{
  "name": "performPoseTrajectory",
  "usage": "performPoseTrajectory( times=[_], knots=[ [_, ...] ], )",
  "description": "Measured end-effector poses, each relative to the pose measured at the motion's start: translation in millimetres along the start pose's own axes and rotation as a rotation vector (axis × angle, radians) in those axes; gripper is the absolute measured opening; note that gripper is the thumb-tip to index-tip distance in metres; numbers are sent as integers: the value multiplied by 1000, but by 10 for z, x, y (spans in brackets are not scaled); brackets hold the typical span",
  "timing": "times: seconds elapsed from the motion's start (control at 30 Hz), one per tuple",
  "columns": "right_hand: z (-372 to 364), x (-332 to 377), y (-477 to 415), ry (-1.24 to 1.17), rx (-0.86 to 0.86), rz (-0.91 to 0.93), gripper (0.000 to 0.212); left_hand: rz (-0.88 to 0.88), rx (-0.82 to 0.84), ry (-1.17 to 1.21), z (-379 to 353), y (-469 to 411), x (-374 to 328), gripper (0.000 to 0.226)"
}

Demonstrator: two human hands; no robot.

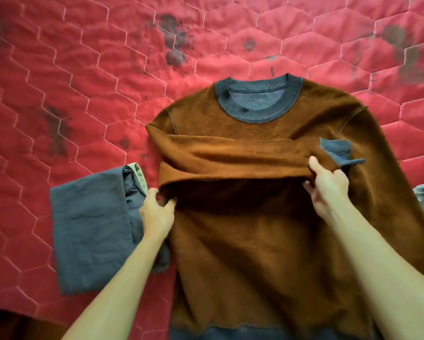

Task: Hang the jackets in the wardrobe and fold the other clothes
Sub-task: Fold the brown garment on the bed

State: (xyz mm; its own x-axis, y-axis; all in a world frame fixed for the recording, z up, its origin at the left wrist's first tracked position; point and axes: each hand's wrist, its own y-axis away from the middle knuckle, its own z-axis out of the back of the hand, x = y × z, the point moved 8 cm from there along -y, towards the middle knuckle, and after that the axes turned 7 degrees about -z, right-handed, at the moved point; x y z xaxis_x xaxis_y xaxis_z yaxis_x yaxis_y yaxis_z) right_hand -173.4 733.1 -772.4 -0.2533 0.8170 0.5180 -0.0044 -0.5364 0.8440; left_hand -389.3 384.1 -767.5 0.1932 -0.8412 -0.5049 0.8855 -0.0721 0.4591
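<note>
**Sweatshirt mid-fold on the bed:** a rust-brown fleece sweatshirt with a grey ribbed collar (255, 241) lies flat on a red quilted bed cover (83, 69), collar away from the person.

One sleeve (230, 158) is drawn across the chest, seemingly to narrow the body for folding. The left hand (157, 212) grips the fold at the sweatshirt's side, fingers curled into the cloth. The right hand (328, 187) pinches the sleeve near its grey cuff (336, 148), holding it taut. A folded dark grey garment (93, 229) sits just beside the left hand, apparently finished.
</note>
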Motion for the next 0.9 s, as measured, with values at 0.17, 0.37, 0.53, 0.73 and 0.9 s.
performPoseTrajectory(
  times=[0.17,0.37,0.53,0.73,0.9],
  knots=[
    [155,102,-63,73,91,37,34,-25,48,-109,57,31,76,18],
    [541,-126,189,624,28,295,48,-7,46,-40,-19,360,146,57],
    [1312,-570,498,949,-247,368,51,-52,55,-97,-140,1145,385,81],
    [2005,-1101,685,1211,-393,349,82,-35,215,-343,-364,2007,1031,89],
    [2139,-1350,610,1395,-305,297,49,113,241,-418,-321,2244,1560,63]
  ],
)
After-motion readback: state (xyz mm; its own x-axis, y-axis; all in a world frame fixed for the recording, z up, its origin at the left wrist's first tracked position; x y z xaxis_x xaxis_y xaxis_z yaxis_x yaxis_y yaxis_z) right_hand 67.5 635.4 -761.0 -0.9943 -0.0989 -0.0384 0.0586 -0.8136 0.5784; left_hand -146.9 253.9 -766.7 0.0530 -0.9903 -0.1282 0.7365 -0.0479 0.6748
